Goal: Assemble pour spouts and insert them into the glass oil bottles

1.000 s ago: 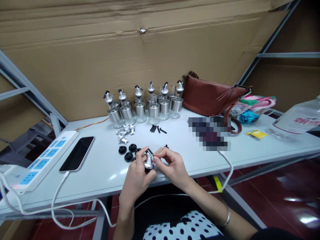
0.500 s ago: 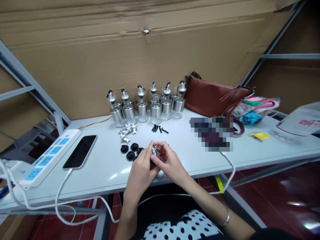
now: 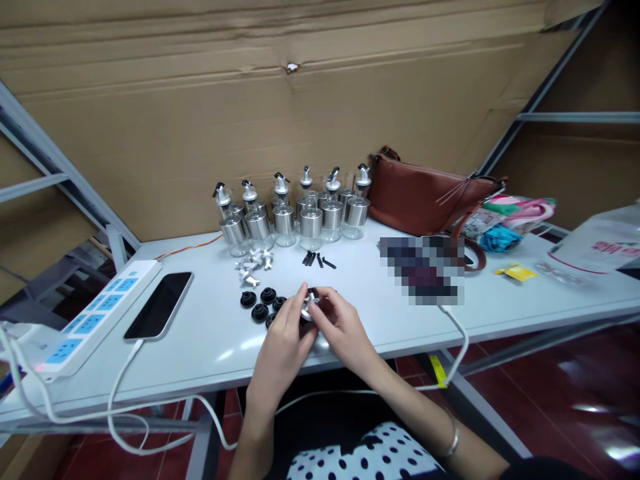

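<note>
Near the table's front edge, my left hand (image 3: 284,339) and my right hand (image 3: 344,328) meet around a small silver and black pourer top (image 3: 310,305). Fingers of both hands are closed on it and hide its lower part. Just left of my left hand lie several round black stoppers (image 3: 260,312). Behind them is a small heap of silver spout pieces (image 3: 249,277). Several thin black levers (image 3: 320,260) lie on the table beyond my fingers. Farther back stand glass bottles with steel bands (image 3: 311,221), several of them topped with silver and black pourers.
On the white table (image 3: 210,360) at the left are a phone (image 3: 160,305) and a power strip (image 3: 95,320) with white cables. A brown bag (image 3: 420,193), a yellow packet (image 3: 519,272) and a plastic bag (image 3: 600,243) lie at the right. Cardboard (image 3: 300,120) stands behind.
The pourer top has turned between my fingers, and its black part now shows at the top. Both hands stay in nearly the same place. The view has shifted slightly.
</note>
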A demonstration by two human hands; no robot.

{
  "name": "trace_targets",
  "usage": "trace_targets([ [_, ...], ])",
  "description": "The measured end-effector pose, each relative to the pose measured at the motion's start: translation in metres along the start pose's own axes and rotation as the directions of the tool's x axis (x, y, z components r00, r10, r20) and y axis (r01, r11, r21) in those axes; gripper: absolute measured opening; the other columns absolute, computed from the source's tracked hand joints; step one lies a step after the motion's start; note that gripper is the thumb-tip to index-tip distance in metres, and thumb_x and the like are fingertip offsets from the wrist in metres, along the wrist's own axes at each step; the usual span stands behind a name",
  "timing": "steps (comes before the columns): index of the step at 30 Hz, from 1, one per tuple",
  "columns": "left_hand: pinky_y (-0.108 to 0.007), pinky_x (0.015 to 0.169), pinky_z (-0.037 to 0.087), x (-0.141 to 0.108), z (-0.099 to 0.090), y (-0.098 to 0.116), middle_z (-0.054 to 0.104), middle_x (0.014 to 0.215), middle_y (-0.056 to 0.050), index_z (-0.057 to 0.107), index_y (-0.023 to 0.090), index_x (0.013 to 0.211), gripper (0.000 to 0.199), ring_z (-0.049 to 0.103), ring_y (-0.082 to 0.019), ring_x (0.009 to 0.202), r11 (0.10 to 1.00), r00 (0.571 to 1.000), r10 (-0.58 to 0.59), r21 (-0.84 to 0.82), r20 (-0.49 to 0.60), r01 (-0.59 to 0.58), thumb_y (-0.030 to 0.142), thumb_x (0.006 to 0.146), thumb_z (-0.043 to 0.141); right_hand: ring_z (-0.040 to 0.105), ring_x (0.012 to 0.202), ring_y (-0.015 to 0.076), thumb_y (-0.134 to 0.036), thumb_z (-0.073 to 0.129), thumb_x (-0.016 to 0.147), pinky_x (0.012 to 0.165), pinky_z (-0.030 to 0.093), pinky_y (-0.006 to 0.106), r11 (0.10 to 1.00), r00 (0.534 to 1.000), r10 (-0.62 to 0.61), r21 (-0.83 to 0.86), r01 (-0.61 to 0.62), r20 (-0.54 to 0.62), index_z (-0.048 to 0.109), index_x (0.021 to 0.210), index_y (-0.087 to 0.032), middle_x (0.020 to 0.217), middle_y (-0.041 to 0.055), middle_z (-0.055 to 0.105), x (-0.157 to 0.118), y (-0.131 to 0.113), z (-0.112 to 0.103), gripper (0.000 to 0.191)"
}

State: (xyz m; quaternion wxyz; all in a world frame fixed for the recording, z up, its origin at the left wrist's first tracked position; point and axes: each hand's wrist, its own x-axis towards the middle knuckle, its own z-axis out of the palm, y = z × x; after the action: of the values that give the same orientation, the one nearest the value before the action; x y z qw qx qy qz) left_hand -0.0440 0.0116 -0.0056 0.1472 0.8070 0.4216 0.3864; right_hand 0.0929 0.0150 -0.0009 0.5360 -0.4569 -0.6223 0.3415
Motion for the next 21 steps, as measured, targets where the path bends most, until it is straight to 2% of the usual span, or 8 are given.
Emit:
trace_targets([
  [4,-0.035,0.097,0.05,0.002,-0.003,0.003,0.061,0.118,-0.01,0.05,0.02,0.123,0.033,0.06,-0.019,0.111,0.997,0.995,0.058,-0.048,-0.081,-0.062,0.016,0.09,0.051,0.049,0.061,0.0108,-0.038,0.052,0.086,0.057,0.042,0.024,0.958,0.991,0.137,0.254,-0.134,0.006,0.057,0.096,-0.018,0.077,-0.0004,0.055,0.003,0.004,-0.004,0.023],
  [7,-0.036,0.092,0.051,0.003,-0.005,0.001,0.063,0.111,-0.009,0.054,0.019,0.115,0.026,0.061,-0.019,0.105,0.993,0.988,0.109,-0.022,-0.109,-0.112,0.015,0.09,0.05,0.051,0.066,0.0116,-0.039,0.055,0.084,0.062,0.045,0.025,0.962,0.991,0.13,0.236,-0.136,0.042,0.054,0.1,-0.018,0.081,0.0,0.056,0.003,0.003,-0.003,0.026],
  [10,-0.04,0.093,0.049,0.004,-0.004,0.001,0.064,0.109,-0.01,0.054,0.019,0.115,0.029,0.059,-0.022,0.106,0.986,0.984,0.145,0.097,-0.102,-0.135,0.01,0.087,0.05,0.055,0.071,0.0143,-0.035,0.061,0.078,0.065,0.047,0.027,0.979,0.985,0.133,0.142,-0.148,0.113,0.048,0.11,-0.019,0.082,-0.0001,0.058,0.002,0.0,0.0,0.038],
  [12,-0.047,0.101,0.041,0.003,-0.003,0.004,0.059,0.123,-0.013,0.05,0.019,0.123,0.039,0.051,-0.027,0.121,0.965,0.988,0.147,0.227,-0.045,-0.133,0.012,0.084,0.053,0.057,0.072,0.0152,-0.032,0.061,0.078,0.066,0.047,0.028,0.983,0.98,0.148,0.084,-0.16,0.136,0.045,0.112,-0.019,0.083,0.0004,0.06,0.002,-0.003,0.001,0.04],
  [15,-0.057,0.111,0.022,0.003,-0.003,0.011,0.031,0.15,-0.02,0.033,0.017,0.141,0.07,0.018,-0.036,0.144,0.914,0.992,0.112,0.387,0.052,-0.124,0.03,0.08,0.065,0.057,0.073,0.015,-0.032,0.057,0.081,0.068,0.046,0.028,0.983,0.979,0.168,0.057,-0.175,0.112,0.045,0.114,-0.019,0.084,0.0009,0.06,0.001,-0.004,0.0,0.038],
  [18,-0.069,0.109,0.006,0.005,-0.006,0.013,0.007,0.156,-0.025,0.005,0.014,0.15,0.111,-0.003,-0.041,0.145,0.897,0.993,0.089,0.427,0.082,-0.115,0.059,0.071,0.067,0.056,0.073,0.0144,-0.037,0.057,0.082,0.07,0.045,0.027,0.972,0.981,0.185,0.135,-0.192,0.061,0.044,0.117,-0.019,0.085,0.0006,0.059,0.0,-0.003,-0.001,0.042],
  [19,-0.072,0.107,0.002,0.008,-0.007,0.011,0.002,0.156,-0.025,-0.004,0.014,0.15,0.118,-0.005,-0.042,0.144,0.899,0.994,0.073,0.427,0.079,-0.1,0.065,0.069,0.065,0.055,0.072,0.0139,-0.039,0.057,0.081,0.068,0.045,0.026,0.966,0.98,0.194,0.166,-0.199,0.046,0.044,0.118,-0.019,0.084,0.0003,0.058,0.0,-0.002,-0.002,0.044],
  [21,-0.075,0.103,-0.002,0.014,-0.008,0.005,-0.006,0.156,-0.024,-0.015,0.02,0.149,0.119,-0.008,-0.042,0.144,0.903,0.997,0.034,0.426,0.063,-0.058,0.071,0.071,0.059,0.052,0.068,0.013,-0.042,0.058,0.079,0.065,0.044,0.025,0.957,0.979,0.2,0.211,-0.201,0.022,0.044,0.116,-0.019,0.082,-0.0005,0.055,0.001,-0.001,-0.002,0.045],
])
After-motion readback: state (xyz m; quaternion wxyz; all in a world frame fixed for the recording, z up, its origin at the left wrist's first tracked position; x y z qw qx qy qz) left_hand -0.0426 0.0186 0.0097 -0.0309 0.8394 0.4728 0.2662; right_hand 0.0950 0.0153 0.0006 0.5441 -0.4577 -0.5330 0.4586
